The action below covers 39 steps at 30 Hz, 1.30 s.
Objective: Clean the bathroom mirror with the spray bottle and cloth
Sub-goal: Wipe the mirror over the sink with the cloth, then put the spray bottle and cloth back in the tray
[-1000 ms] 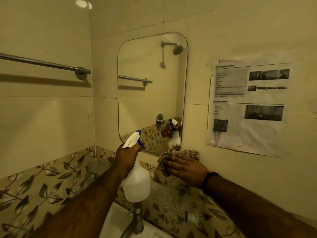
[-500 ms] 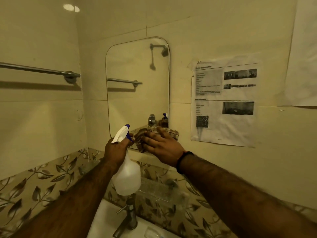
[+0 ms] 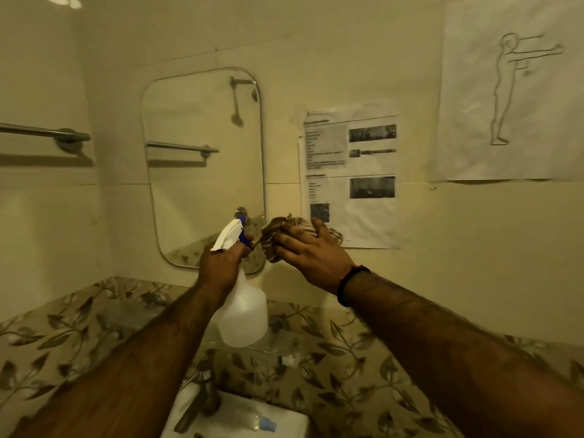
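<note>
The left hand (image 3: 219,269) grips the spray bottle (image 3: 241,308) by its neck, low in front of the mirror (image 3: 202,172). Just to the right, the right hand (image 3: 311,256) lies flat with fingers spread, pressing the cloth (image 3: 278,235) at the mirror's bottom right corner.

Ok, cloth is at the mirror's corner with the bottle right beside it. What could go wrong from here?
1. The right hand presses the cloth at the mirror edge beside a taped printed sheet; a wide wipe may smear or tear it.
2. The left hand holds the spray bottle close to the cloth hand; they could collide.
</note>
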Each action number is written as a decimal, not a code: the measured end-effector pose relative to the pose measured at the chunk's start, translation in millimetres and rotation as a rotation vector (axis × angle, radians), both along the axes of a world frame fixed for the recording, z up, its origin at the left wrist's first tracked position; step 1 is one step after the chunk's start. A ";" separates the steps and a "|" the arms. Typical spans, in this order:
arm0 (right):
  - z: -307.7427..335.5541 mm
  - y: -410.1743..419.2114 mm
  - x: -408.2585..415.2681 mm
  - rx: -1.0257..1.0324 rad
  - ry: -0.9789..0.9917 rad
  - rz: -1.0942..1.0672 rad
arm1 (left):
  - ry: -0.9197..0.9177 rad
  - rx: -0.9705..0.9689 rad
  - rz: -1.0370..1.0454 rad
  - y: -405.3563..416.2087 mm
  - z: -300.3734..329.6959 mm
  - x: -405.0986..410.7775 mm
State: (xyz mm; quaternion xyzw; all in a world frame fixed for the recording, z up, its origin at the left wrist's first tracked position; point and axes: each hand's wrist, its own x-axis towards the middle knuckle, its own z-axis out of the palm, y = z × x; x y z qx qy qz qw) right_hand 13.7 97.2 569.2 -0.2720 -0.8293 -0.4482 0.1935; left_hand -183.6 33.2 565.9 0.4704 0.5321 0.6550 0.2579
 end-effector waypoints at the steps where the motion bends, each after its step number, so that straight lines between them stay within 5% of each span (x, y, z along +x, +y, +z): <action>1: -1.0 -2.8 12.9 0.002 0.007 -0.031 | -0.004 -0.010 -0.031 2.0 -0.1 10.6; 12: -14.3 -71.3 160.4 -0.052 0.079 -0.468 | 0.100 0.066 -0.473 10.5 -7.8 132.9; 24: -41.9 -126.3 209.8 -0.181 0.162 -0.689 | 0.069 0.034 -0.645 -7.3 -43.6 202.5; 39: -235.5 -132.0 220.1 -0.637 0.307 -0.749 | 0.138 -0.155 -0.590 -12.0 -217.4 224.2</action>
